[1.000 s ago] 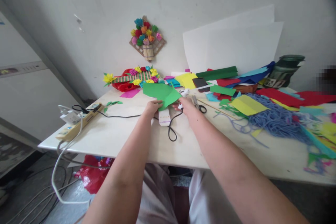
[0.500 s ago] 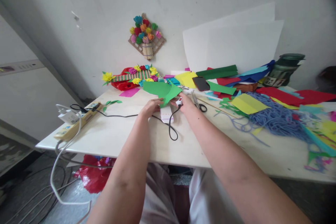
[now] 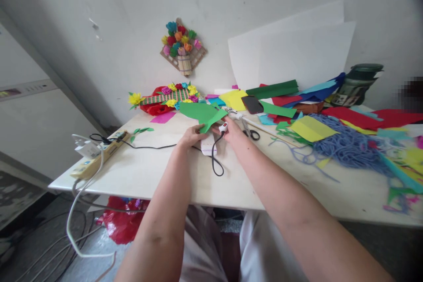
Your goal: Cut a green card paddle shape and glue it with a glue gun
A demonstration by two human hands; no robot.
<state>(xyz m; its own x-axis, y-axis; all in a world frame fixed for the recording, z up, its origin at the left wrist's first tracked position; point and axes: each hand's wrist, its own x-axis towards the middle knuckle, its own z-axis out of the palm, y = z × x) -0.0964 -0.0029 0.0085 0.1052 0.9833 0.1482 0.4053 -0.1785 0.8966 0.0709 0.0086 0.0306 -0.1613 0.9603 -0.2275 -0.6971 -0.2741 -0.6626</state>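
Note:
My left hand (image 3: 191,135) pinches the near corner of a green paper sheet (image 3: 201,112) that is lifted a little off the white table (image 3: 148,172). My right hand (image 3: 228,130) is closed on a small white tool with a red switch (image 3: 224,127), whose black cord (image 3: 215,158) loops down across the table. The tool's tip sits against the green paper's lower edge. A small white patterned paper (image 3: 208,145) lies under both hands.
Scissors (image 3: 249,131) and a phone (image 3: 252,104) lie right of my hands. Coloured papers and a heap of blue yarn (image 3: 346,145) cover the right side. A power strip (image 3: 95,156) sits at the left edge. A paper-flower craft (image 3: 168,96) rests by the wall.
The green paper has folded narrower and lifted slightly. My right hand now shows the white tool more clearly at the paper's edge. The view has shifted a little.

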